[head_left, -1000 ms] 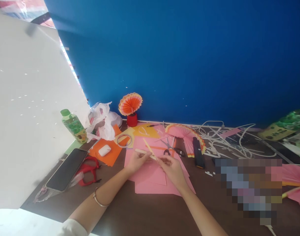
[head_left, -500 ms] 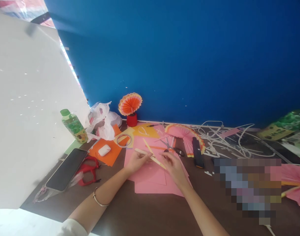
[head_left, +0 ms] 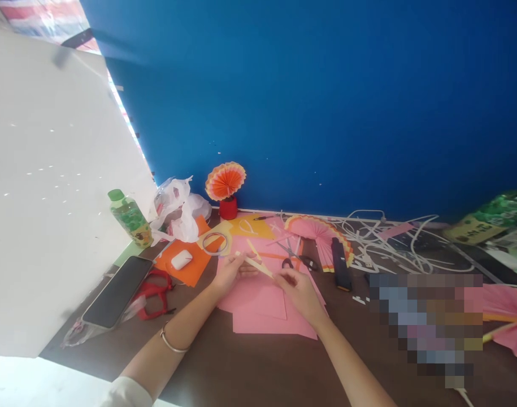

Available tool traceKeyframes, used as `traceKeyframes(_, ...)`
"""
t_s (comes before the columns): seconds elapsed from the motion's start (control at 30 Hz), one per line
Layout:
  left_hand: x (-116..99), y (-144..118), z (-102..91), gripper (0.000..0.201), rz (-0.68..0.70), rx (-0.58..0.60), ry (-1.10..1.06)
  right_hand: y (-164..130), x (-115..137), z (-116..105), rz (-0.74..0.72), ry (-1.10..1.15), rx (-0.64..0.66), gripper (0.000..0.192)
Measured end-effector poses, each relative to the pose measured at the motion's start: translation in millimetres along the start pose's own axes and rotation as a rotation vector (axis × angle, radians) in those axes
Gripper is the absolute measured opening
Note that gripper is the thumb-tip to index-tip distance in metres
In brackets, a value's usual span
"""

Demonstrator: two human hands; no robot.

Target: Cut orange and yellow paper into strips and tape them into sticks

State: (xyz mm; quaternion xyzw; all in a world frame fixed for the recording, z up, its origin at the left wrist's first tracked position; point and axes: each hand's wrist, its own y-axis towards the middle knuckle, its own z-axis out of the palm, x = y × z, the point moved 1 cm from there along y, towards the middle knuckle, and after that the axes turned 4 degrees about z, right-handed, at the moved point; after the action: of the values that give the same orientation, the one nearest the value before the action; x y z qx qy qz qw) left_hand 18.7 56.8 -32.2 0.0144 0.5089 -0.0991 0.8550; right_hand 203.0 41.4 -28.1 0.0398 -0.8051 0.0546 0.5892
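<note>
Above the pink paper sheets (head_left: 258,322), a narrow pale yellow strip (head_left: 261,267) slants between my two hands. My left hand (head_left: 230,276) pinches it near the upper left end, with the other fingers curled below. The lower right end is between the fingertips of my right hand (head_left: 299,292). Whether the strip is stiff paper or thin wood I cannot tell. Behind it, another yellow strip (head_left: 253,247) lies on the pink paper. Scissors (head_left: 290,251) with dark handles rest open just beyond my right hand.
At the left are a phone (head_left: 117,291), red glasses-like frames (head_left: 159,297), a white earbud case (head_left: 182,259), a roll of tape (head_left: 214,243) and a green-capped bottle (head_left: 131,220). Behind stands an orange paper fan (head_left: 225,181). To the right lie a pink folded fan (head_left: 315,230), a black stapler-like object (head_left: 341,264) and tangled white cables (head_left: 368,240).
My left hand has shifted toward the strip's upper left end. My right fingers have closed on its lower right end, uncovering a scissor handle. The view has shifted slightly.
</note>
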Motion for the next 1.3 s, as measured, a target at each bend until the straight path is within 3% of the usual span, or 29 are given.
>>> traceKeyframes(0.13, -1.2, 1.7, -3.9, 0.039, 0.008, -0.017, -0.011, -0.2, 1.3, 0.5, -0.005, 0.093, 0.012, 0.022)
traceKeyframes(0.23, -2.4, 3.3, -5.9, 0.040, 0.015, -0.011, 0.012, -0.7, 1.0, 1.9, -0.051, 0.038, 0.024, 0.021)
traceKeyframes(0.3, -6.0, 5.1, -12.3, 0.043, 0.102, -0.085, 0.109, -2.2, 1.2, 1.8, -0.085, -0.046, 0.032, 0.019)
traceKeyframes(0.37, -13.5, 6.9, -24.0, 0.041, 0.274, -0.230, 0.341, -4.6, 2.4, 1.0, -0.135, -0.171, 0.055, 0.020)
traceKeyframes(0.43, -23.0, 8.1, -37.3, 0.030, 0.466, -0.366, 0.725, -7.2, 4.0, -0.2, -0.197, -0.303, 0.083, 0.022)
traceKeyframes(0.5, -29.9, 9.1, -48.1, 0.027, 0.557, -0.412, 1.113, -8.6, 4.9, -0.9, -0.263, -0.412, 0.104, 0.025)
traceKeyframes(0.63, -28.0, 9.7, -56.6, 0.030, 0.424, -0.379, 1.684, -6.2, 0.5, -2.0, -0.353, -0.516, 0.062, 0.029)
traceKeyframes(0.73, -19.9, 9.6, -54.1, 0.022, 0.357, -0.330, 1.864, -1.3, -5.5, -7.2, -0.373, -0.504, -0.135, 0.031)
traceKeyframes(0.87, -16.1, 9.4, -48.8, 0.022, 0.478, -0.317, 1.866, 3.6, -9.6, -19.6, -0.349, -0.465, -0.396, 0.037)
traceKeyframes(1.0, -15.9, 8.2, -42.4, 0.020, 0.733, -0.235, 1.632, 6.8, -11.5, -28.2, -0.359, -0.451, -0.473, 0.032)
traceKeyframes(1.07, -13.6, 7.0, -38.2, 0.018, 0.789, -0.120, 1.470, 8.0, -13.2, -27.7, -0.386, -0.506, -0.458, 0.027)
traceKeyframes(1.17, -8.7, 4.3, -30.5, 0.016, 0.762, 0.091, 1.286, 7.3, -14.8, -18.3, -0.434, -0.655, -0.356, 0.018)
traceKeyframes(1.3, -5.0, 0.3, -23.1, 0.020, 0.678, 0.169, 1.162, 1.8, -11.3, 1.2, -0.515, -0.728, -0.187, 0.017)
